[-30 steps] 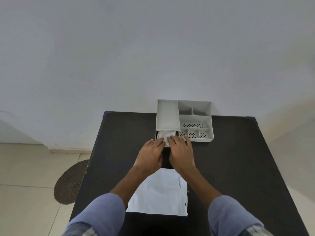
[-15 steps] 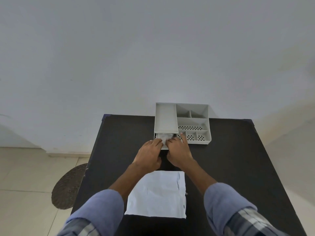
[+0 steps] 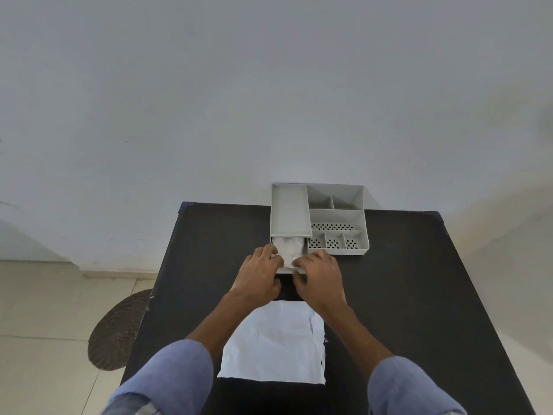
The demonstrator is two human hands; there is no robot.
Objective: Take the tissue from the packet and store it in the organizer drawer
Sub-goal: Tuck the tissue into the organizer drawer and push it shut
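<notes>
A white organizer (image 3: 336,218) stands at the back of the black table (image 3: 404,295). Its drawer (image 3: 286,268) is pulled out toward me on the left side. Crumpled white tissue (image 3: 289,248) lies inside the drawer. My left hand (image 3: 258,275) grips the drawer's front left corner and my right hand (image 3: 319,274) grips its front right corner, fingers curled over the edge. A flat white packet (image 3: 276,345) lies on the table between my forearms, close to me.
The organizer's right side has several open compartments, some with perforated floors. It sits against the pale wall. A round dark mat (image 3: 116,330) lies on the tiled floor left of the table.
Both hands have drawn back from on top of the tissue to the drawer's front edge, so the tissue in the drawer now shows.
</notes>
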